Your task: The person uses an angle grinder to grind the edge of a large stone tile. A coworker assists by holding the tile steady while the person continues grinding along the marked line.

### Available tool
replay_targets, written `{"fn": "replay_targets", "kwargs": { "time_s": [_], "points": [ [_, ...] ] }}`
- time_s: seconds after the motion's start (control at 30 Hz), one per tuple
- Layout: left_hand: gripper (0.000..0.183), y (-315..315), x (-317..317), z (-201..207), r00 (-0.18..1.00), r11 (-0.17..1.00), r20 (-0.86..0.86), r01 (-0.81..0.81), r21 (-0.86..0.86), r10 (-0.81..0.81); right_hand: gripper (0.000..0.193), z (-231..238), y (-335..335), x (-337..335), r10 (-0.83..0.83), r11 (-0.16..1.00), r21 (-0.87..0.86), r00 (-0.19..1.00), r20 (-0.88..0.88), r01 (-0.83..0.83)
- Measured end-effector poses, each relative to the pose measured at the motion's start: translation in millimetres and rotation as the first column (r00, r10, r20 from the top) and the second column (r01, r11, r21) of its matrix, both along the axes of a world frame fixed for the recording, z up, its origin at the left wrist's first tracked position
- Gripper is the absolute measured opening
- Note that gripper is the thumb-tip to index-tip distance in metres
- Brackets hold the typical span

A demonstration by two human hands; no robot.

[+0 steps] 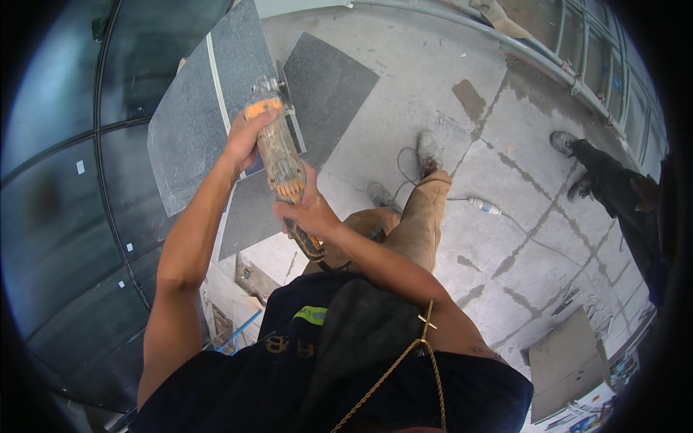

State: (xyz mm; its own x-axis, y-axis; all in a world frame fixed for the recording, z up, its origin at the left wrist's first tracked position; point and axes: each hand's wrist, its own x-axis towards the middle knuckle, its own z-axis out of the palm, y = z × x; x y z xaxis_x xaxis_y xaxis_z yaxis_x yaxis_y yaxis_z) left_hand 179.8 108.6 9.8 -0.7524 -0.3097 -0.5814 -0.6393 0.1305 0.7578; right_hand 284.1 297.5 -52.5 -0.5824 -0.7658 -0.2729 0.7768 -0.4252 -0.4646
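Observation:
Both of my hands hold a worn, dusty orange and grey angle grinder (278, 148). My left hand (249, 137) wraps round its front end, close to the head. Further back, my right hand (312, 213) grips the rear of the body. The grinder's disc (283, 78) stands edge-on beside the right edge of a dark grey stone slab (184, 119); whether they touch I cannot tell. A pale strip (215, 68) runs along that slab. Beneath and to the right of it lies another dark slab (328, 79).
Dark glass panels (58, 206) line the left side. A cable with a pale connector (484, 206) crosses the concrete floor (440, 86) near my feet. Another person's legs (613, 180) are at the right. A metal railing (548, 58) runs at the far right; a grey panel (570, 361) lies lower right.

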Motion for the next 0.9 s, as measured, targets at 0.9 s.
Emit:
{"fn": "replay_targets", "kwargs": {
  "time_s": [0.9],
  "points": [
    [0.062, 11.2, -1.7, 11.6, 0.999, 0.999, 0.035, -0.029, -0.045, 0.030, 0.097, 12.1, 7.4, -6.4, 0.028, 0.999, 0.016, 1.000, 0.012, -0.028]
  ]
}}
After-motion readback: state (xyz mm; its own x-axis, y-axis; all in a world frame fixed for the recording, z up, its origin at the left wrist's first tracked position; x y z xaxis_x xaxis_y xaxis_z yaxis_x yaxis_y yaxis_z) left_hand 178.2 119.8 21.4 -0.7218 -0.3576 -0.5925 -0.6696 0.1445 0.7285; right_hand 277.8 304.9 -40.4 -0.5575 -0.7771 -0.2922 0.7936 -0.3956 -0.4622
